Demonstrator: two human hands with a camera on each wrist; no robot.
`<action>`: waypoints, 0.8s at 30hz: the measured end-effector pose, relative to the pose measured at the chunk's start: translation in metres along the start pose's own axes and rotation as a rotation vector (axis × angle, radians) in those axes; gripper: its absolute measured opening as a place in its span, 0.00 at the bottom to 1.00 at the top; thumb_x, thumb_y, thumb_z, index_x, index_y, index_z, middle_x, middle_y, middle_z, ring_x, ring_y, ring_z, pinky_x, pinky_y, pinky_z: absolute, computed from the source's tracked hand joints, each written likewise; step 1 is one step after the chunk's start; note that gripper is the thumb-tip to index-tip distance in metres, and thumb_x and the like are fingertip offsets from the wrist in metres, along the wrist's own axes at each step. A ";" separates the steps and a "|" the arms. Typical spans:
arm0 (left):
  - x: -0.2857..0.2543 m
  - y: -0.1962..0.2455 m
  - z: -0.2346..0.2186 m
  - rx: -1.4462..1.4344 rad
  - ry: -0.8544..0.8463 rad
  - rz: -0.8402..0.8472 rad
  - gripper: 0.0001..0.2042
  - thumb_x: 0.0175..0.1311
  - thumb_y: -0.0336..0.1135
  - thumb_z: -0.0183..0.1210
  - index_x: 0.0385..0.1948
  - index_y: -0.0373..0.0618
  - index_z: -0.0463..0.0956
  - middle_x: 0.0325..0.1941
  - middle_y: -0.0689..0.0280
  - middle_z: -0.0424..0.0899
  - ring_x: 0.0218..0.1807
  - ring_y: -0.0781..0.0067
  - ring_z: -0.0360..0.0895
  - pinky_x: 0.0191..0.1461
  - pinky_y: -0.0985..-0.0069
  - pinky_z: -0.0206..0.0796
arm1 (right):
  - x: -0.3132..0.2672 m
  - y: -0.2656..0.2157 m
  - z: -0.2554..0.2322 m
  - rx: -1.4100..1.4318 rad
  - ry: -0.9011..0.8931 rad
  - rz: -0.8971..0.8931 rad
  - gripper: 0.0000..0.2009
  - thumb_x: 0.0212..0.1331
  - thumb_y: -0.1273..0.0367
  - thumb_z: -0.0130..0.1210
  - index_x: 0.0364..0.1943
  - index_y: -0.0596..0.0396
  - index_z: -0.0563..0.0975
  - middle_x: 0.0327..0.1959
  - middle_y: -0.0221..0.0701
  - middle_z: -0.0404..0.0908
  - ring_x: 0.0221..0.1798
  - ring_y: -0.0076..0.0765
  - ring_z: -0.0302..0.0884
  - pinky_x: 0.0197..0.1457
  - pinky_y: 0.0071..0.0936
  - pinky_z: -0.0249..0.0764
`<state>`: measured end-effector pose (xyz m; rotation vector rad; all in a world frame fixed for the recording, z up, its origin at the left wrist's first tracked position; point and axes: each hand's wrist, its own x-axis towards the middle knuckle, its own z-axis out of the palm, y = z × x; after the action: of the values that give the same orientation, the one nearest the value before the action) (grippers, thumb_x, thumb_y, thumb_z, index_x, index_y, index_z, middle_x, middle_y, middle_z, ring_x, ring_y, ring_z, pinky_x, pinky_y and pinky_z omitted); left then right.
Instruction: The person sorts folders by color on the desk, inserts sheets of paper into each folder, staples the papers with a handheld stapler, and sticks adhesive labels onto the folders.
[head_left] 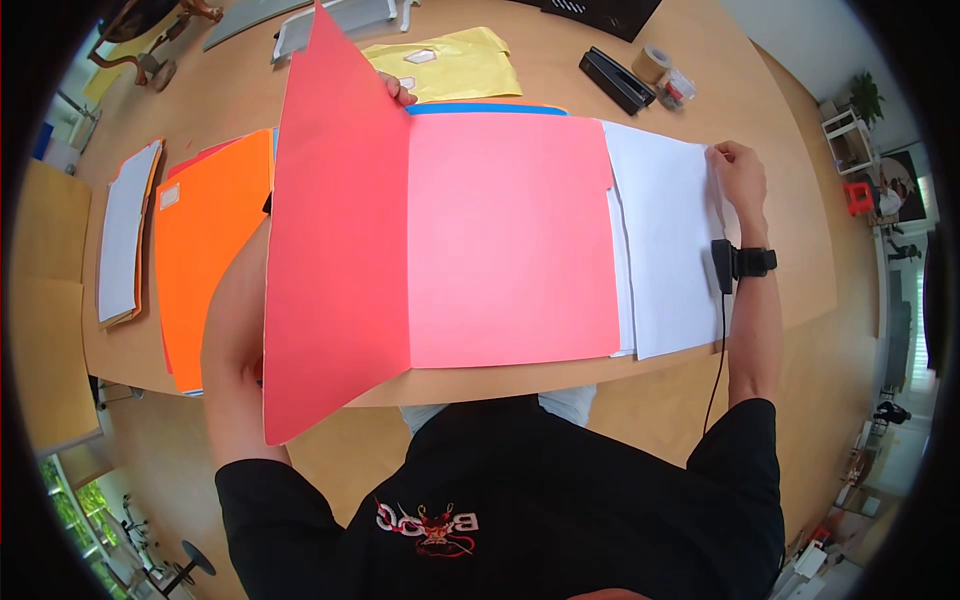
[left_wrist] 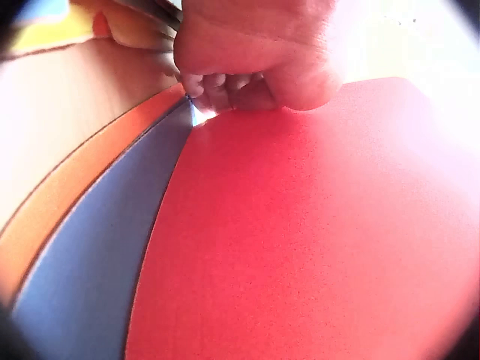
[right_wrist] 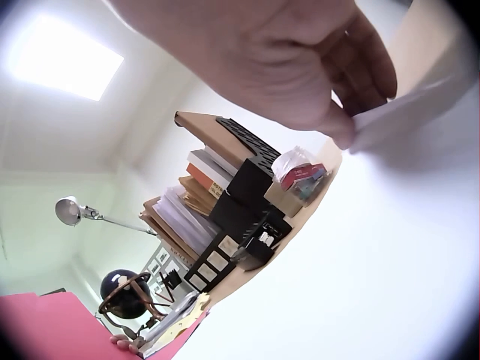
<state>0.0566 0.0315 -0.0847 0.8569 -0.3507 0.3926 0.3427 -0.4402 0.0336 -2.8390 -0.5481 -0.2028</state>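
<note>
A pink-red paper folder (head_left: 510, 240) lies spread on the desk, its left cover (head_left: 340, 240) raised on edge. My left hand (left_wrist: 255, 52) grips the cover's far edge, thumb on the outside and fingers curled over. In the head view the cover hides most of that hand. With thumb and fingers, my right hand (head_left: 742, 180) pinches the right edge of white paper sheets (head_left: 670, 240), near the far corner. The sheets stick out from the folder's right side, and their pinched edge bends up slightly. Blue and orange folders (left_wrist: 112, 225) show under the pink one.
Orange folders (head_left: 215, 250) and a stack of papers (head_left: 130, 235) lie to the left. Behind are a yellow envelope (head_left: 450, 65), a black stapler (head_left: 615, 80) and a tape roll (head_left: 651, 65). A globe (right_wrist: 126, 294) and upright files (right_wrist: 199, 210) stand farther back.
</note>
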 end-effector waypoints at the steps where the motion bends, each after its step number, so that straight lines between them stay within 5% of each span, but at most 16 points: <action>1: 0.004 -0.001 0.001 0.003 0.004 -0.006 0.09 0.71 0.38 0.54 0.37 0.42 0.76 0.42 0.67 0.79 0.51 0.67 0.73 0.65 0.71 0.63 | 0.000 0.000 -0.004 0.039 0.058 -0.039 0.13 0.59 0.58 0.59 0.37 0.52 0.83 0.39 0.37 0.87 0.41 0.43 0.85 0.45 0.37 0.78; 5: 0.034 -0.013 0.002 0.017 0.023 -0.031 0.09 0.71 0.38 0.54 0.37 0.42 0.76 0.41 0.66 0.79 0.51 0.67 0.73 0.65 0.70 0.63 | 0.002 -0.009 -0.023 0.027 0.127 -0.140 0.13 0.64 0.58 0.57 0.41 0.52 0.82 0.38 0.38 0.86 0.40 0.45 0.85 0.42 0.37 0.77; 7: 0.019 -0.006 0.002 0.024 0.031 -0.042 0.09 0.70 0.38 0.54 0.37 0.42 0.76 0.41 0.66 0.79 0.51 0.66 0.73 0.64 0.70 0.63 | 0.005 -0.015 -0.037 0.111 0.323 -0.306 0.13 0.68 0.59 0.55 0.46 0.52 0.80 0.35 0.36 0.86 0.35 0.38 0.84 0.40 0.32 0.76; 11: 0.006 -0.005 0.011 0.039 0.063 -0.060 0.09 0.70 0.38 0.54 0.37 0.42 0.76 0.41 0.66 0.79 0.51 0.66 0.73 0.64 0.70 0.63 | 0.021 -0.032 -0.088 0.383 0.291 -0.302 0.15 0.72 0.60 0.53 0.49 0.59 0.77 0.37 0.30 0.83 0.36 0.21 0.78 0.41 0.22 0.72; 13: 0.002 -0.002 0.011 0.043 0.076 -0.075 0.09 0.70 0.38 0.54 0.36 0.43 0.76 0.41 0.66 0.79 0.51 0.66 0.73 0.64 0.70 0.63 | 0.030 -0.041 -0.104 0.669 0.110 -0.197 0.15 0.72 0.60 0.54 0.46 0.60 0.78 0.37 0.24 0.81 0.38 0.13 0.72 0.42 0.15 0.69; 16: 0.007 -0.002 0.011 0.052 0.084 -0.090 0.09 0.70 0.38 0.54 0.36 0.43 0.76 0.40 0.66 0.79 0.51 0.66 0.73 0.64 0.70 0.63 | 0.033 -0.059 -0.099 0.727 -0.081 -0.202 0.14 0.71 0.60 0.55 0.45 0.58 0.79 0.37 0.24 0.81 0.38 0.14 0.73 0.43 0.14 0.69; 24: 0.003 0.002 0.014 0.092 0.128 -0.136 0.09 0.70 0.38 0.54 0.36 0.43 0.76 0.40 0.66 0.78 0.51 0.65 0.73 0.64 0.69 0.63 | -0.040 -0.144 0.001 0.716 -0.298 -0.213 0.12 0.66 0.65 0.54 0.39 0.62 0.78 0.24 0.27 0.78 0.25 0.20 0.73 0.28 0.23 0.69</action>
<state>0.0560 0.0221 -0.0732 0.9348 -0.1553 0.3372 0.2514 -0.3244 0.0552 -2.1169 -0.7917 0.3267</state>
